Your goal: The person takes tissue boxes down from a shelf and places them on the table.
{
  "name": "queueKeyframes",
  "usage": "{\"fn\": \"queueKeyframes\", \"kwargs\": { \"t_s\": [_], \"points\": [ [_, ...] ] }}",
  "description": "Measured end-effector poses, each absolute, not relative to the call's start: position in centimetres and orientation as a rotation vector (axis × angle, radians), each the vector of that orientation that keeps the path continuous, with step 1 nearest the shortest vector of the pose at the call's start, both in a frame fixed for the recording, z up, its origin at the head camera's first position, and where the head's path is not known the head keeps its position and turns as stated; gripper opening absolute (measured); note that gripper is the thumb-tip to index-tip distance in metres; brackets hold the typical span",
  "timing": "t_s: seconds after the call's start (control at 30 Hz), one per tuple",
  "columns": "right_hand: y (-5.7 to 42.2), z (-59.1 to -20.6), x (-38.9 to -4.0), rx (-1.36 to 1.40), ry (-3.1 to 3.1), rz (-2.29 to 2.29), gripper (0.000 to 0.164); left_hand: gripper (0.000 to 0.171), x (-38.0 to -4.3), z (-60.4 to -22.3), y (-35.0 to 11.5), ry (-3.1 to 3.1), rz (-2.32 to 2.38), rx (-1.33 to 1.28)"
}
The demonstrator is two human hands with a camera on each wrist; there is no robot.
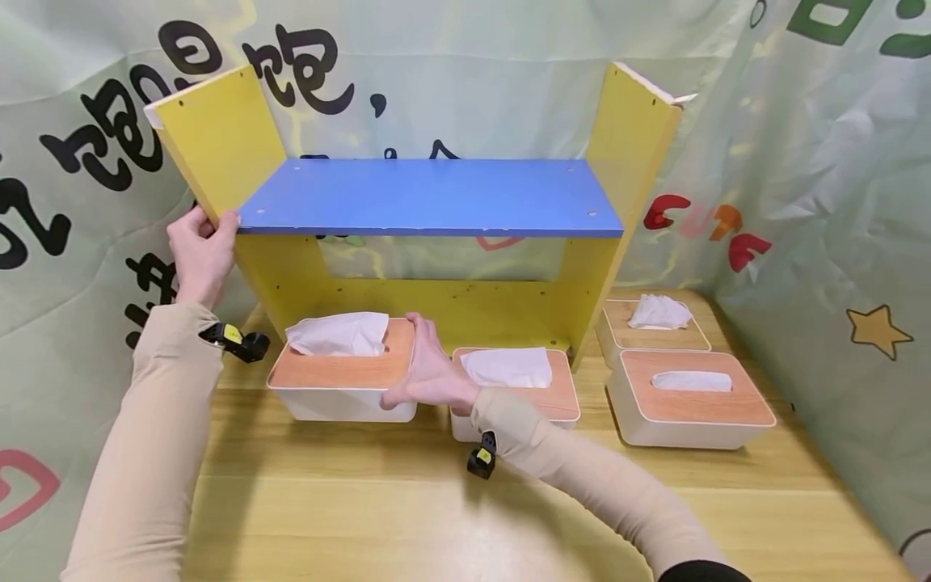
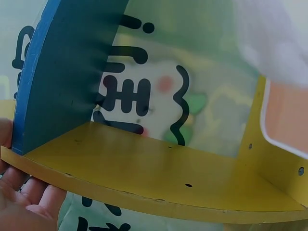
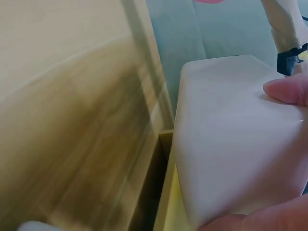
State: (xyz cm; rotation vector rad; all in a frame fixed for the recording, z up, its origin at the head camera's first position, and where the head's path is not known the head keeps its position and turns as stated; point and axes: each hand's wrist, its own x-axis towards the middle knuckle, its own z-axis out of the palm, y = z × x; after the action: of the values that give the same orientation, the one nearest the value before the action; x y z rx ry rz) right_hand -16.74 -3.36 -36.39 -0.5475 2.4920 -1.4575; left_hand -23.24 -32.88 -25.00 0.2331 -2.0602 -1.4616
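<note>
My right hand (image 1: 431, 372) grips the right end of a white tissue box (image 1: 342, 404) with a wood-look lid and a white tissue sticking out. In the right wrist view, the thumb (image 3: 288, 90) lies on the box's white wall (image 3: 231, 130). The box is at the front left of the lower compartment of a yellow shelf unit (image 1: 225, 137), which has a blue shelf board (image 1: 436, 194). With my left hand (image 1: 204, 255) I hold the edge of the left side panel, beside the blue board's front corner. The fingers (image 2: 41, 192) lie along the panel's outside.
Another tissue box (image 1: 520, 398) stands before the shelf unit, partly behind my right wrist. Two more, a front tissue box (image 1: 691, 412) and a rear tissue box (image 1: 658, 335), are on the wooden table (image 1: 349, 509) at the right. A printed cloth (image 1: 465, 89) hangs behind.
</note>
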Motion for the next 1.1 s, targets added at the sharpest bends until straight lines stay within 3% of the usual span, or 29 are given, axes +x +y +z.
{"fn": "queueKeyframes", "kwargs": {
  "t_s": [1.1],
  "points": [
    [-4.3, -38.8, -16.8, -0.494, 2.530, -1.301, 0.128, 0.030, -23.1, -25.0, -33.0, -2.085, -1.440, 0.237]
  ]
}}
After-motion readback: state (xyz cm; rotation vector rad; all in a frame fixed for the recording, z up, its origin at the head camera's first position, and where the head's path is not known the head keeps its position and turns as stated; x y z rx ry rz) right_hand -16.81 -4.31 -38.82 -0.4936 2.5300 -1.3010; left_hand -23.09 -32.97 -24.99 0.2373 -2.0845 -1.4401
